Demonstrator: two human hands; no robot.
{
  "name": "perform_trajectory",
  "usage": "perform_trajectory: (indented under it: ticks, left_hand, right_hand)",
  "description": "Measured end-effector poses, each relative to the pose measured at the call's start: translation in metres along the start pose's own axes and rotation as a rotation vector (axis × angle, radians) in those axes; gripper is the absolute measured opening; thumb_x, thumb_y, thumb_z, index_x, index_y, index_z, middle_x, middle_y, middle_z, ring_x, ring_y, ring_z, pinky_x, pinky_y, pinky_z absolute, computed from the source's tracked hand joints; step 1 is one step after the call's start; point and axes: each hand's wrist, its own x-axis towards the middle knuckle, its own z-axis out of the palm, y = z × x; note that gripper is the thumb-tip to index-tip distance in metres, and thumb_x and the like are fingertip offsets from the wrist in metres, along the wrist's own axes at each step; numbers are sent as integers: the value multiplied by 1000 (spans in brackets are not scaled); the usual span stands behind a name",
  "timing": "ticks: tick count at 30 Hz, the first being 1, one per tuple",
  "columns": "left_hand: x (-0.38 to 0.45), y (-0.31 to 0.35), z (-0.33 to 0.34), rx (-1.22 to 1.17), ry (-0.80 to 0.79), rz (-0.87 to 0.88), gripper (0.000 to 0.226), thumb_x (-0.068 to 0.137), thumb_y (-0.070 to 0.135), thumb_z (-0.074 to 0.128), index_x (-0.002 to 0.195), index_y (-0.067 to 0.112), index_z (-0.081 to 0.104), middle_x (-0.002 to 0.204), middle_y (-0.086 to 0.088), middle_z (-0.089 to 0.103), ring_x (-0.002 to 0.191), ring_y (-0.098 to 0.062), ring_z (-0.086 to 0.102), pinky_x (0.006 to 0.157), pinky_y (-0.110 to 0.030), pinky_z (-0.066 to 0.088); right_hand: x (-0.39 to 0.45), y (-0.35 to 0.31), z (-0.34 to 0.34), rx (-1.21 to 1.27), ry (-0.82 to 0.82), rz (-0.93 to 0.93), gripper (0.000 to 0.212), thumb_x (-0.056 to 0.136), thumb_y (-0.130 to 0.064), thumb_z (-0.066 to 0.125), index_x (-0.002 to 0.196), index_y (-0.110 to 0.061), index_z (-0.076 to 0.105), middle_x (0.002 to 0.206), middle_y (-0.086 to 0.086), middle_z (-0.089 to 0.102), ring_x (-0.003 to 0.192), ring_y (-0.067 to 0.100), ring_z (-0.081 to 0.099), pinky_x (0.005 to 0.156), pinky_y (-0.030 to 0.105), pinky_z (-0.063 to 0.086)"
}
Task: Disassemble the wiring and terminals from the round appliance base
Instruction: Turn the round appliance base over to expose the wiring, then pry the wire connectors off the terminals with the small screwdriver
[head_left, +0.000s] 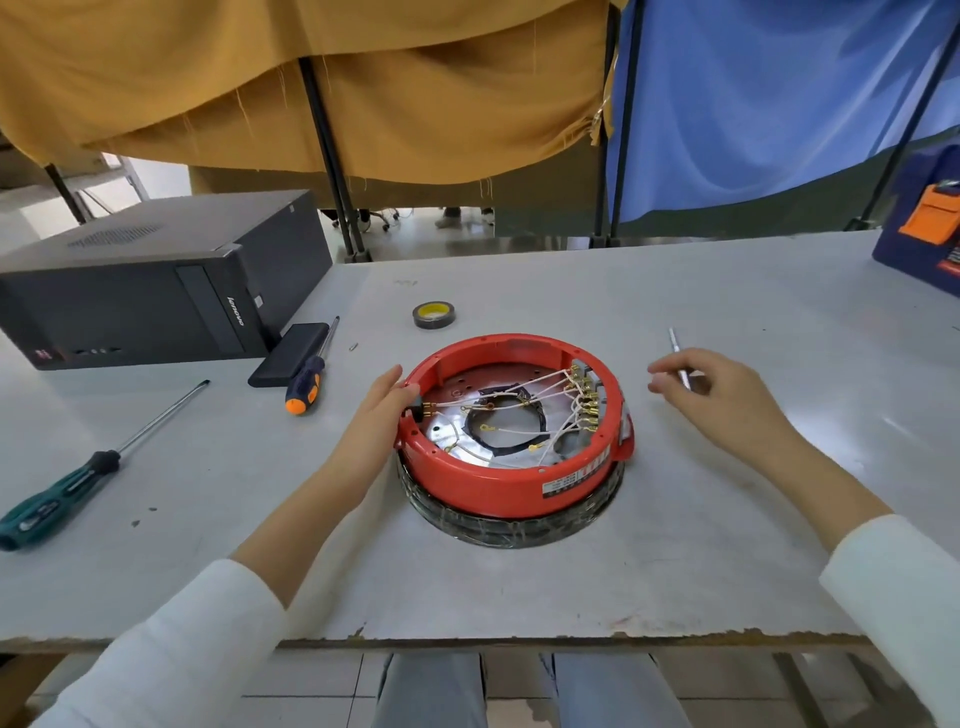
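The round red appliance base (498, 483) sits mid-table on a black taped ring. Inside it, white wires (550, 395) run from the metal plate to a row of brass terminals (587, 397) at the right inner wall. Another terminal block sits at the left inner wall. My left hand (374, 415) rests flat against the base's left outer wall, with the thumb on the rim. My right hand (727, 400) hovers to the right of the base, apart from it. Its curled fingers hold a thin metal rod (675, 343) that points away from me.
A roll of black tape (435, 315) lies behind the base. To the left lie an orange-handled screwdriver (309, 379), a black slab (288, 353) and a green-handled screwdriver (62, 488). A black computer case (156, 280) stands far left. A blue toolbox (924, 228) stands far right.
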Motion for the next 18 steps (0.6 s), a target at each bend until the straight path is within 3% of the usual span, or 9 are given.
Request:
perform_trajectory:
  ticks: [2, 3, 5, 7, 9, 12, 15, 17, 18]
  left_hand:
    - [-1, 5, 9, 15, 34, -14, 45, 96, 27, 44, 141, 26, 39, 127, 6, 52, 111, -10, 54, 91, -24, 42]
    - [-1, 7, 12, 18, 50, -16, 40, 95, 21, 43, 136, 25, 46, 116, 6, 58, 98, -8, 59, 80, -21, 46]
    - [-1, 9, 16, 20, 74, -26, 36, 94, 13, 41, 126, 23, 53, 99, 6, 63, 81, -6, 62, 65, -19, 48]
    - [-3, 8, 16, 28, 75, -39, 35, 94, 13, 40, 126, 22, 51, 99, 6, 62, 84, -8, 61, 70, -22, 48]
    - [-6, 6, 16, 44, 61, -64, 34, 95, 16, 42, 128, 22, 47, 102, 4, 60, 86, -11, 60, 72, -25, 48]
    - [-6, 9, 14, 136, 36, -93, 34, 94, 26, 48, 128, 23, 44, 95, 8, 57, 80, -6, 57, 62, -21, 42]
    - [5, 21, 14, 247, 13, -33, 45, 93, 24, 52, 136, 23, 36, 93, 17, 53, 75, -1, 55, 55, -14, 44]
    - [18, 33, 16, 372, -8, 65, 50, 92, 19, 52, 139, 19, 36, 107, 14, 56, 78, -2, 57, 56, -5, 43]
    - [25, 38, 17, 431, -26, 105, 51, 92, 18, 53, 141, 19, 36, 121, 8, 56, 89, -5, 59, 65, -4, 42]
  right_hand:
    - [8, -10, 12, 54, -70, 79, 14, 92, -32, 59, 87, -22, 67, 89, -7, 68, 86, 13, 68, 87, 38, 53]
    - [10, -14, 18, 61, -89, 94, 19, 91, -36, 58, 87, -20, 68, 87, -8, 67, 84, 12, 68, 86, 41, 53]
    - [12, -20, 27, 1, -111, 72, 21, 88, -43, 60, 86, -23, 68, 83, -11, 65, 80, 9, 64, 76, 31, 51]
    - [14, -23, 30, -92, -123, 50, 17, 84, -44, 64, 88, -28, 65, 82, -14, 62, 75, 3, 57, 63, 21, 41]
    - [19, -23, 29, -142, -145, 60, 15, 83, -39, 66, 92, -28, 63, 85, -13, 61, 74, 1, 53, 59, 18, 36]
    - [30, -25, 27, -214, -189, 73, 17, 84, -30, 64, 100, -24, 64, 96, -6, 61, 81, 10, 53, 64, 23, 37]
    - [40, -31, 30, -248, -261, -7, 25, 88, -26, 61, 112, -19, 66, 104, -5, 56, 92, 11, 50, 77, 22, 34]
    - [45, -37, 35, -276, -321, -81, 29, 92, -26, 57, 119, -17, 64, 109, -2, 54, 95, 10, 47, 79, 20, 31]
    - [47, -41, 38, -290, -340, -95, 31, 94, -26, 55, 122, -17, 62, 111, 1, 53, 97, 11, 47, 79, 20, 30]
